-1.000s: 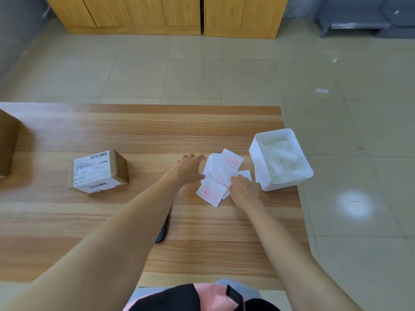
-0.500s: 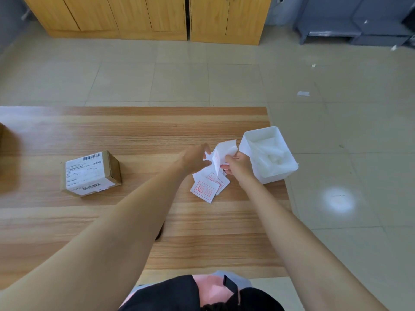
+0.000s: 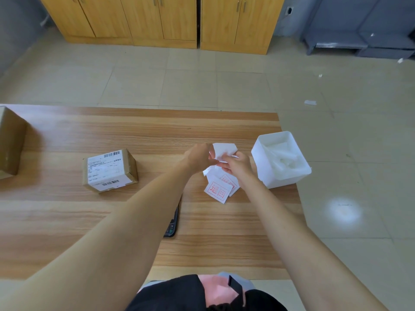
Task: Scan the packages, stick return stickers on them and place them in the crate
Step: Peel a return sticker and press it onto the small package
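Red boxed characters 退回 mark the stickers point(image 3: 219, 190) lying just left of the white bin point(image 3: 285, 178) on the wood-grain table point(image 3: 134, 135). A tiled floor point(image 3: 179, 86) and yellow cabinets point(image 3: 157, 19) lie beyond the bin. The left hand point(image 3: 199, 157) and right hand point(image 3: 238, 164) both pinch a white sticker sheet point(image 3: 224, 150) beside the bin. The brown package point(image 3: 110, 170), its barcoded label unreadable, sits well left of the bin.

Both hands point(image 3: 221, 161) on sticker point(image 3: 224, 150)

Yellow wooden cabinets point(image 3: 157, 19) stand beside grey furniture point(image 3: 359, 23).
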`<state>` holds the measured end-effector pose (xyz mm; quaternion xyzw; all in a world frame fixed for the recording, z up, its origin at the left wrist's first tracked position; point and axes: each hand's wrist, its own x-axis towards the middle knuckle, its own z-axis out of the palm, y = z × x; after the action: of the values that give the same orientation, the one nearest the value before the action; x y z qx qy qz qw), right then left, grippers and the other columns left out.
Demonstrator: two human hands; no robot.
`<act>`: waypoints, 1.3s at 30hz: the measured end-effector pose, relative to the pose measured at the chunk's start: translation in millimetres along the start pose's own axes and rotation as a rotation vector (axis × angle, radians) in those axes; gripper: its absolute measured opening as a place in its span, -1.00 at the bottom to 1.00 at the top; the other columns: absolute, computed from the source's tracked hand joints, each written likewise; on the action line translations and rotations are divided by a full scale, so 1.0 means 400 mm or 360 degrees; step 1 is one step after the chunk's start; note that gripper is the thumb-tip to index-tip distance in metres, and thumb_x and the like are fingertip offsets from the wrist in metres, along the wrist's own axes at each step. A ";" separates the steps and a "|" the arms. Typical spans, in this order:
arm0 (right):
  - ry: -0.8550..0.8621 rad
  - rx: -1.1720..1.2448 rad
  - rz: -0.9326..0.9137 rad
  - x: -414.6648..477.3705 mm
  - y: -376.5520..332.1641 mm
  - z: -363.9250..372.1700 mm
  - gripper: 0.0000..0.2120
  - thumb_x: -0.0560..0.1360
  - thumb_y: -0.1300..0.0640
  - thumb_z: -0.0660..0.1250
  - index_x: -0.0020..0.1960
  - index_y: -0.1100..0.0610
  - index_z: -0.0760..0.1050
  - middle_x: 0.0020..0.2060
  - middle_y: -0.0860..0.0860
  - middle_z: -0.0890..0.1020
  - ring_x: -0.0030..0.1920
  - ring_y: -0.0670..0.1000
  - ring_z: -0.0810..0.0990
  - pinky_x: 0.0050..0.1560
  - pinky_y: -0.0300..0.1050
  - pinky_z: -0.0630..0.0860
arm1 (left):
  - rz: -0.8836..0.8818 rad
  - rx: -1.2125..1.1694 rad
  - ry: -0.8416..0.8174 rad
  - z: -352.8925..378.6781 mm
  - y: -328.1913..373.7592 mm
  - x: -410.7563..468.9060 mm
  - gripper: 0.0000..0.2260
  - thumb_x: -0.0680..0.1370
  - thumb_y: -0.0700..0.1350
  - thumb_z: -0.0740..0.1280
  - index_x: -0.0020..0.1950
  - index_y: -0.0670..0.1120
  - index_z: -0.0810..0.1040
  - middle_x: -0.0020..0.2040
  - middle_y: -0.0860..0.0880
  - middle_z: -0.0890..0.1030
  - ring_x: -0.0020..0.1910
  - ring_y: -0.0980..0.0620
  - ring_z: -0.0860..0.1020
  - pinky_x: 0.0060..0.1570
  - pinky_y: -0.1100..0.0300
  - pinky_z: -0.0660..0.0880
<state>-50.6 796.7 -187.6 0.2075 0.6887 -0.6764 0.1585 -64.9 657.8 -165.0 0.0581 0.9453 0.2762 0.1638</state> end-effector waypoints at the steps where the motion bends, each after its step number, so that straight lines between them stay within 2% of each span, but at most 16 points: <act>1: 0.0000 -0.0004 -0.0005 -0.002 -0.001 0.009 -0.94 0.49 0.25 0.31 -0.05 0.14 0.46 -0.10 0.04 0.65 -0.12 0.01 0.69 0.03 -0.14 0.56 | -0.0006 0.0001 -0.0013 -0.003 -0.005 -0.003 -0.74 0.50 0.01 0.39 0.05 -0.16 0.55 0.05 -0.07 0.63 0.05 -0.03 0.57 -0.03 0.12 0.47; 4: -0.0012 0.0007 0.0004 -0.006 0.002 0.029 -0.90 0.46 0.26 0.33 -0.05 0.13 0.47 -0.02 0.12 0.67 -0.01 0.07 0.68 0.06 -0.13 0.56 | 0.0000 -0.0009 -0.0044 -0.008 -0.020 -0.012 -0.71 0.51 0.05 0.38 0.02 -0.18 0.57 0.04 -0.08 0.62 0.04 -0.04 0.56 -0.06 0.15 0.44; 7: -0.0060 0.0025 0.0030 -0.010 0.007 0.042 -0.82 0.42 0.26 0.39 -0.03 0.07 0.48 0.00 0.13 0.67 0.01 0.07 0.66 0.13 -0.08 0.54 | -0.0005 -0.0027 -0.0050 -0.014 -0.031 -0.023 -0.70 0.52 0.05 0.37 0.01 -0.20 0.58 0.04 -0.10 0.63 0.05 -0.07 0.57 -0.10 0.19 0.39; 12: -0.0051 0.0026 0.0056 -0.008 0.012 0.046 -0.74 0.41 0.28 0.42 0.07 0.15 0.49 0.05 0.15 0.66 0.07 0.08 0.66 0.10 -0.13 0.57 | 0.0003 -0.0005 -0.0061 -0.019 -0.035 -0.033 -0.70 0.51 0.05 0.38 0.01 -0.19 0.62 0.04 -0.10 0.64 0.04 -0.08 0.57 -0.07 0.16 0.41; 16: -0.0016 0.0014 0.0082 -0.007 0.016 0.049 -0.46 0.38 0.29 0.46 0.31 0.22 0.39 0.09 0.18 0.64 -0.04 0.03 0.65 0.08 -0.16 0.57 | 0.0027 0.0008 -0.0067 -0.020 -0.039 -0.038 -0.71 0.52 0.01 0.36 0.02 -0.21 0.62 0.05 -0.11 0.64 0.06 -0.08 0.56 0.00 0.13 0.42; 21: 0.0026 -0.0095 0.0138 0.001 0.021 0.057 -0.58 0.35 0.26 0.47 0.17 0.30 0.48 0.05 0.19 0.65 -0.03 0.00 0.64 0.13 -0.14 0.56 | 0.0029 0.0014 -0.0107 -0.025 -0.049 -0.038 -0.75 0.52 -0.03 0.38 0.02 -0.21 0.62 0.04 -0.12 0.64 0.05 -0.09 0.56 0.01 0.12 0.42; 23: 0.0053 -0.0141 0.0168 0.003 0.023 0.058 -0.62 0.33 0.26 0.48 0.13 0.30 0.52 0.02 0.20 0.66 -0.05 -0.01 0.63 0.17 -0.10 0.55 | 0.0035 0.0030 -0.0117 -0.025 -0.051 -0.036 -0.79 0.53 -0.06 0.37 0.02 -0.20 0.61 0.04 -0.11 0.64 0.06 -0.08 0.56 0.01 0.12 0.42; 25: 0.0064 -0.0167 0.0175 0.003 0.024 0.056 -0.72 0.33 0.27 0.47 0.01 0.28 0.55 -0.01 0.19 0.67 -0.11 -0.04 0.62 0.13 -0.12 0.57 | 0.0027 0.0049 -0.0128 -0.026 -0.051 -0.033 -0.82 0.53 -0.08 0.36 0.02 -0.18 0.61 0.05 -0.09 0.63 0.06 -0.07 0.56 0.03 0.11 0.43; 27: 0.0028 -0.0163 0.0174 0.000 0.021 0.050 -0.87 0.34 0.30 0.45 -0.13 0.22 0.56 -0.15 0.14 0.67 -0.15 -0.06 0.61 -0.02 -0.24 0.58 | 0.0020 0.0063 -0.0139 -0.028 -0.048 -0.031 -0.83 0.53 -0.09 0.36 0.02 -0.16 0.62 0.05 -0.08 0.63 0.07 -0.06 0.55 0.05 0.08 0.45; 29: -0.0005 -0.0140 0.0176 -0.003 0.018 0.045 -0.91 0.33 0.32 0.43 -0.23 0.19 0.55 -0.24 0.05 0.64 -0.12 -0.03 0.61 0.01 -0.21 0.56 | 0.0038 0.0073 -0.0148 -0.030 -0.044 -0.030 -0.84 0.54 -0.11 0.34 0.01 -0.17 0.63 0.06 -0.08 0.62 0.07 -0.06 0.55 0.09 0.06 0.47; 31: -0.0010 -0.0142 0.0185 -0.002 0.019 0.040 -0.91 0.32 0.32 0.45 -0.22 0.19 0.56 -0.21 0.05 0.62 -0.11 -0.01 0.60 0.13 -0.13 0.53 | 0.0046 0.0079 -0.0154 -0.031 -0.039 -0.031 -0.84 0.55 -0.14 0.32 0.02 -0.19 0.62 0.07 -0.10 0.62 0.06 -0.07 0.56 0.09 0.05 0.49; 34: -0.0016 -0.0135 0.0197 0.001 0.022 0.036 -0.86 0.32 0.31 0.47 -0.16 0.19 0.57 -0.19 0.05 0.60 -0.14 -0.03 0.58 0.05 -0.17 0.53 | 0.0038 0.0093 -0.0150 -0.032 -0.034 -0.032 -0.85 0.56 -0.16 0.29 0.02 -0.18 0.61 0.06 -0.10 0.62 0.05 -0.08 0.57 0.08 0.04 0.50; 36: 0.0001 -0.0163 0.0204 0.001 0.023 0.034 -0.78 0.32 0.27 0.48 -0.04 0.22 0.57 -0.18 0.05 0.59 -0.15 -0.03 0.58 0.02 -0.16 0.52 | 0.0001 0.0109 -0.0128 -0.031 -0.031 -0.032 -0.86 0.57 -0.15 0.28 0.02 -0.16 0.60 0.07 -0.09 0.62 0.06 -0.08 0.56 0.04 0.06 0.49; 37: 0.0012 -0.0172 0.0203 0.002 0.025 0.032 -0.74 0.33 0.27 0.48 0.00 0.24 0.56 -0.17 0.05 0.58 -0.15 -0.02 0.58 0.04 -0.13 0.53 | -0.0021 0.0121 -0.0117 -0.030 -0.030 -0.033 -0.86 0.57 -0.15 0.27 0.02 -0.15 0.60 0.07 -0.08 0.61 0.07 -0.08 0.56 0.02 0.07 0.47; 39: 0.0026 -0.0173 0.0189 -0.002 0.027 0.028 -0.80 0.35 0.28 0.45 -0.05 0.22 0.53 -0.14 0.07 0.58 -0.12 0.00 0.59 0.11 -0.07 0.53 | -0.0049 0.0151 -0.0099 -0.031 -0.030 -0.035 -0.86 0.57 -0.14 0.27 0.03 -0.13 0.59 0.09 -0.07 0.60 0.09 -0.08 0.55 0.03 0.07 0.47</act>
<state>-45.5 785.4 -196.9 0.2446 0.7121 -0.6257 0.2038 -56.2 638.6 -157.7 0.0600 0.9525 0.2265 0.1945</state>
